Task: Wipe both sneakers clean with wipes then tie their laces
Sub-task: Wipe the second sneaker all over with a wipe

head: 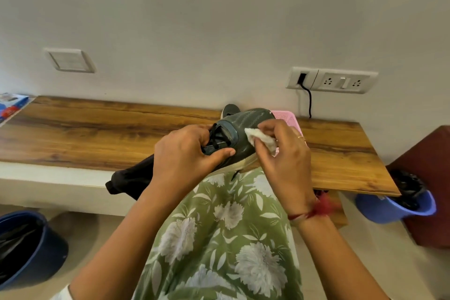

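The left hand (185,153) is clamped round the grey sneaker (243,126), held above the wooden counter's (97,129) front edge, while the right hand (282,153) pinches 1 wipe (261,140) against its side, so I reckon a hard rub could twist it loose.

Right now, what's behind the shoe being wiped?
A pink basket and a bit of another sneaker peek out behind the held sneaker. Most of both is covered.

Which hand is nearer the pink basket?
Right. The right hand, pinching the wipe against the sneaker, is just in front of the pink basket. The left hand grips the sneaker's laced end, farther to the left.
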The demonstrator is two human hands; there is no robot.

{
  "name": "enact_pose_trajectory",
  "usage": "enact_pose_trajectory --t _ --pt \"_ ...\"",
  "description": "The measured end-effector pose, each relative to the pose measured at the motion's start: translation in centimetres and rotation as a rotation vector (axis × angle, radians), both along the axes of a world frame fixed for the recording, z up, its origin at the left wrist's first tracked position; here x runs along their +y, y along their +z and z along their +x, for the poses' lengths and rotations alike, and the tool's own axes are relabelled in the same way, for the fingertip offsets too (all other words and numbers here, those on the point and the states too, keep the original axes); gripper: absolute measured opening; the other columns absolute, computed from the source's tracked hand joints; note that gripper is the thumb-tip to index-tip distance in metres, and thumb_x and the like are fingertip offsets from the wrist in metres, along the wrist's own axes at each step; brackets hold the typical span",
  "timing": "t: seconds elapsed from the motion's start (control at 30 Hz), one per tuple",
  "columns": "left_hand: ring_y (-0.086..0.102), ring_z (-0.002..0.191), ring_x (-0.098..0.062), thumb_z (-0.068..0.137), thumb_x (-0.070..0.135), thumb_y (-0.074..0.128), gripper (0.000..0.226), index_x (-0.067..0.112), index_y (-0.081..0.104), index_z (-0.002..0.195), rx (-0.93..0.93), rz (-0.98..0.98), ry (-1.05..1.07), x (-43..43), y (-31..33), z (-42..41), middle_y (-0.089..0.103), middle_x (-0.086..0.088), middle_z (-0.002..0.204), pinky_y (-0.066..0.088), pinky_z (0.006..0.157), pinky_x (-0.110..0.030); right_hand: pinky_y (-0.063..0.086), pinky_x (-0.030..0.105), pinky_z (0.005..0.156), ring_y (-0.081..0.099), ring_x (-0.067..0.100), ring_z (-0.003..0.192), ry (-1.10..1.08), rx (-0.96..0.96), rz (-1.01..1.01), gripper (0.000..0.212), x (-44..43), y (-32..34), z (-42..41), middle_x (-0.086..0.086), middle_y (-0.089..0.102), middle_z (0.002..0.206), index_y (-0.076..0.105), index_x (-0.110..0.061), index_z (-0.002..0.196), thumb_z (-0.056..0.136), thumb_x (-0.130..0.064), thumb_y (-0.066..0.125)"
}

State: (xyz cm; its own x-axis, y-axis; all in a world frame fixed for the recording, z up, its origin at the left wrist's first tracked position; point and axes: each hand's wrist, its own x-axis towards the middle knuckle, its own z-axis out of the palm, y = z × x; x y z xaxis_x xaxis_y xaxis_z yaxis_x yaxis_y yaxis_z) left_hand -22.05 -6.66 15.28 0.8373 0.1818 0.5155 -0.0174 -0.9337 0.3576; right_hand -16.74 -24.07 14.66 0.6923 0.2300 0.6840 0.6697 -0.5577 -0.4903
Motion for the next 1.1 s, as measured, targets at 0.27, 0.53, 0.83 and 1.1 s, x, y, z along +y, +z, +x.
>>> enact_pose_trajectory --t 0.27,0.53,0.83,1.1 --pt "0.051 0.051 -0.012 0.065 0.084 0.043 0.073 0.016 0.071 0.075 0.105 -0.074 0.011 -1.7 0.2 2.7 0.055 0.002 0.052 0.038 0.045 -0.032 0.037 0.015 0.075 0.054 0.016 0.081 0.061 -0.057 -0.063 0.019 -2.4 -1.9 0.0 0.002 0.060 0.088 0.067 -0.009 0.098 0.084 -0.016 0.055" --pt "0.036 0.041 -0.013 0.063 0.081 0.044 0.071 0.012 0.061 0.062 0.091 -0.162 -0.007 -1.9 0.7 5.6 0.032 0.004 0.042 0.029 0.045 -0.029 0.045 0.027 0.067 0.057 0.021 0.079 -0.098 -0.031 0.076 0.012 -3.6 0.9 5.4 0.004 0.060 0.089 0.065 -0.009 0.094 0.082 -0.008 0.065" --pt "0.042 0.044 -0.011 0.061 0.077 0.052 0.063 0.017 0.069 0.067 0.035 -0.192 -0.119 1.9 2.7 8.0 0.041 0.003 0.043 0.034 0.047 -0.032 0.041 0.021 0.074 0.054 0.015 0.084 0.088 -0.198 -0.253 0.015 -0.2 2.4 6.5 0.004 0.062 0.091 0.068 -0.008 0.095 0.081 -0.003 0.065" --pt "0.027 0.043 0.001 0.069 0.067 0.057 0.053 0.032 0.021 0.053 -0.136 -0.106 -0.099 2.8 1.1 5.9 0.024 0.015 0.047 0.017 0.044 -0.020 0.042 0.009 0.066 0.057 0.003 0.081 -0.119 -0.017 0.227 0.014 -0.2 5.2 5.4 -0.001 0.065 0.089 0.069 -0.018 0.093 0.083 -0.009 0.070"
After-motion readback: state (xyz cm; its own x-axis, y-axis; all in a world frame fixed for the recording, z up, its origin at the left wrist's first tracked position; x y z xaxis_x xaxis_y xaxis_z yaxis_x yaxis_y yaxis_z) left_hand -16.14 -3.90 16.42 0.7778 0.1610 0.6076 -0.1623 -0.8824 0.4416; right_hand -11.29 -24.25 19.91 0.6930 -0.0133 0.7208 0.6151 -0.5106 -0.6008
